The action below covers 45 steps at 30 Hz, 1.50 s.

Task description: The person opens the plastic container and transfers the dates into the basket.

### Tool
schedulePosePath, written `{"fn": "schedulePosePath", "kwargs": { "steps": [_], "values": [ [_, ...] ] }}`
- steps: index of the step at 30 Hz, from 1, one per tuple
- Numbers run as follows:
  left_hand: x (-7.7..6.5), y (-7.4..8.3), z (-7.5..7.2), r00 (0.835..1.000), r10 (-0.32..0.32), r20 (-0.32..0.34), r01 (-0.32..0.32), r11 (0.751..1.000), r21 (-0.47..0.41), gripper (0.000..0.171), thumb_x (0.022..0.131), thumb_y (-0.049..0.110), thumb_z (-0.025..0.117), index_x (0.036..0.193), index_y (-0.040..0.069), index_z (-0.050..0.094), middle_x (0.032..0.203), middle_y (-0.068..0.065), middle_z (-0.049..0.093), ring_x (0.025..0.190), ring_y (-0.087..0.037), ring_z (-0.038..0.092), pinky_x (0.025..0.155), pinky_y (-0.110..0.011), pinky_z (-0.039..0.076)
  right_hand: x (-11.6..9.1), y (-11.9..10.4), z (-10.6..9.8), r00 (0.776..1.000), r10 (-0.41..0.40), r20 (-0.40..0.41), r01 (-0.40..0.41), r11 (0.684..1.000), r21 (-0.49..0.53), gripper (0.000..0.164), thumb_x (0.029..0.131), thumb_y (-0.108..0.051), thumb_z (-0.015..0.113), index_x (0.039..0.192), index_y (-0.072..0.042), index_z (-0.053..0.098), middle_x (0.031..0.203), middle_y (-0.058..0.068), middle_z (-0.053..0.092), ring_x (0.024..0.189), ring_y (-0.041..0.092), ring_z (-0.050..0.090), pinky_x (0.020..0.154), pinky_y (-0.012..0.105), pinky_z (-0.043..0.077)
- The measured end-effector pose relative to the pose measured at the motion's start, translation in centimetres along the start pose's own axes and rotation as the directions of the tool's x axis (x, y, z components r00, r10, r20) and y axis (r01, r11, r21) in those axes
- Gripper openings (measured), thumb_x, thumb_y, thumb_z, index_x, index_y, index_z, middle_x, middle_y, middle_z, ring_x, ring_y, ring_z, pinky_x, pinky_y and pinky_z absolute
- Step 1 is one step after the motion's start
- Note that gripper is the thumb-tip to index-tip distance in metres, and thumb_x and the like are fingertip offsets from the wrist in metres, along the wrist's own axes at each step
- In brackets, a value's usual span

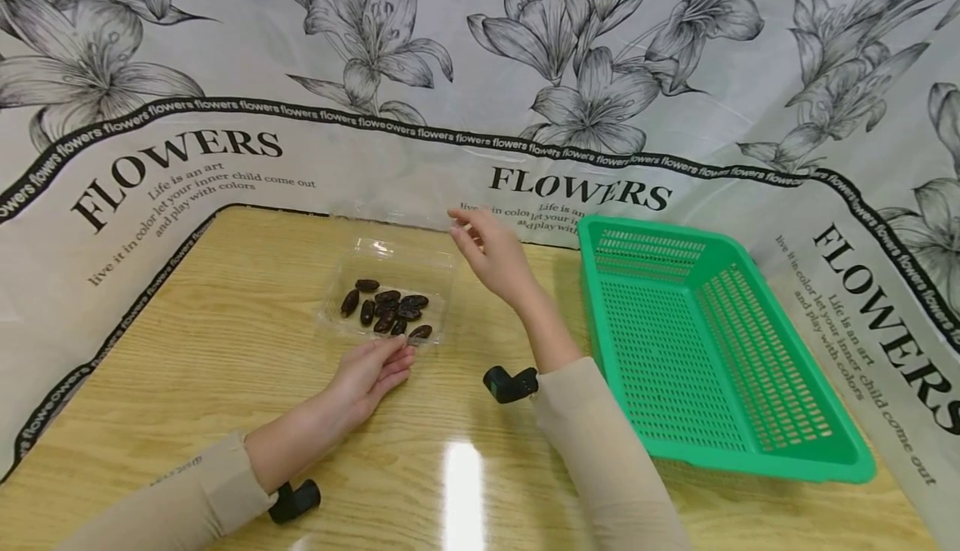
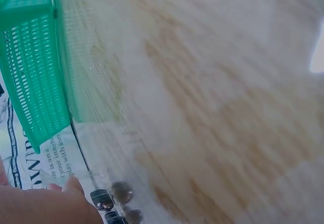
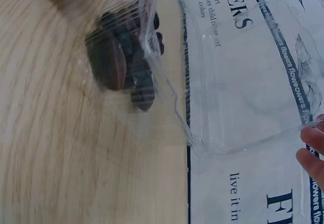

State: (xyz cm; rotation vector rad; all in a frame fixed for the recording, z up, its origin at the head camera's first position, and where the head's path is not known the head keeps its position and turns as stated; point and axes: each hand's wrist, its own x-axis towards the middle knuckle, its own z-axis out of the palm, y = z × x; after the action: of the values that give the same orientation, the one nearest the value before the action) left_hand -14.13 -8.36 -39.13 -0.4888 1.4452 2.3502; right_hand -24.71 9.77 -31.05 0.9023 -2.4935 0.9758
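Note:
A clear plastic clamshell box [image 1: 438,291] stands on the table with several dark brown dates [image 1: 387,308] in its base. Its hinged lid [image 3: 243,82] is raised at the far side, upright against the printed cloth. My left hand [image 1: 372,374] pinches the near rim with thumb and fingers, close to the dates. At the lid's right edge is my right hand [image 1: 495,261], its thumb and forefinger holding that edge. In the left wrist view only part of the left hand [image 2: 50,206] shows, beside some dates [image 2: 104,199].
To the right stands a large green plastic basket [image 1: 682,351] with perforated walls. A flower-printed cloth [image 1: 390,167] hangs behind and along both sides of the wooden table [image 1: 225,343]. Black camera mounts [image 1: 510,384] sit at both wrists.

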Motion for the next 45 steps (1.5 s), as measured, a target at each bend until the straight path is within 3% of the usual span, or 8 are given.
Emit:
{"fn": "schedulePosePath", "kwargs": {
  "steps": [5,15,25,32,38,45],
  "values": [
    [-0.1,-0.1,0.0,1.000,0.005,-0.001,-0.005,1.000,0.000,0.028,0.096,0.010,0.049,0.118,-0.007,0.047,0.085,-0.002,0.063,0.081,-0.009,0.062,0.095,-0.030,0.046,0.3,0.7,0.4,0.993,0.107,-0.043,-0.099,0.983,0.155,0.034,0.095,-0.009,0.053,0.127,0.003,0.052,0.114,0.017,0.056,0.094,0.027,0.058,0.082,0.029,0.052],
    [0.1,-0.1,0.2,1.000,0.002,-0.017,-0.002,1.000,-0.008,0.022,0.096,0.008,0.050,0.113,-0.005,0.051,0.085,-0.003,0.062,0.082,-0.011,0.062,0.096,-0.032,0.045,0.5,1.3,0.8,0.967,0.256,-0.004,-0.241,0.914,0.326,0.042,0.096,-0.011,0.050,0.137,-0.004,0.043,0.125,0.017,0.049,0.110,0.026,0.054,0.092,0.035,0.048],
    [0.2,-0.2,0.5,1.000,-0.003,-0.011,0.003,1.000,-0.008,0.032,0.096,0.008,0.051,0.122,-0.009,0.047,0.087,-0.004,0.062,0.082,-0.010,0.062,0.095,-0.031,0.046,0.4,2.2,1.5,0.920,0.382,0.085,-0.384,0.839,0.387,0.057,0.097,-0.017,0.050,0.147,-0.009,0.025,0.138,0.015,0.041,0.124,0.027,0.044,0.099,0.037,0.043],
    [0.4,-0.4,0.5,1.000,0.000,-0.012,0.000,1.000,0.003,0.032,0.096,0.009,0.050,0.121,-0.009,0.047,0.084,-0.002,0.063,0.079,-0.009,0.062,0.090,-0.028,0.049,0.3,2.5,2.0,0.886,0.443,0.140,-0.459,0.792,0.401,0.060,0.096,-0.015,0.049,0.148,-0.006,0.019,0.142,0.017,0.035,0.128,0.032,0.038,0.101,0.041,0.040],
    [0.5,-0.5,0.4,1.000,-0.005,-0.013,0.005,1.000,0.008,0.031,0.096,0.010,0.050,0.121,-0.008,0.048,0.085,-0.003,0.063,0.079,-0.008,0.062,0.089,-0.027,0.050,0.0,2.8,2.3,0.867,0.467,0.173,-0.497,0.786,0.367,0.062,0.095,-0.015,0.050,0.148,-0.007,0.020,0.144,0.019,0.032,0.129,0.032,0.036,0.102,0.044,0.039],
    [0.6,-0.4,0.4,1.000,-0.008,-0.004,0.008,1.000,0.011,0.032,0.097,0.011,0.050,0.122,-0.009,0.047,0.085,-0.003,0.063,0.078,-0.008,0.062,0.088,-0.027,0.050,0.0,2.7,1.9,0.874,0.453,0.173,-0.485,0.803,0.347,0.060,0.096,-0.017,0.050,0.148,-0.008,0.021,0.143,0.019,0.033,0.130,0.032,0.034,0.102,0.045,0.038]
  ]
}}
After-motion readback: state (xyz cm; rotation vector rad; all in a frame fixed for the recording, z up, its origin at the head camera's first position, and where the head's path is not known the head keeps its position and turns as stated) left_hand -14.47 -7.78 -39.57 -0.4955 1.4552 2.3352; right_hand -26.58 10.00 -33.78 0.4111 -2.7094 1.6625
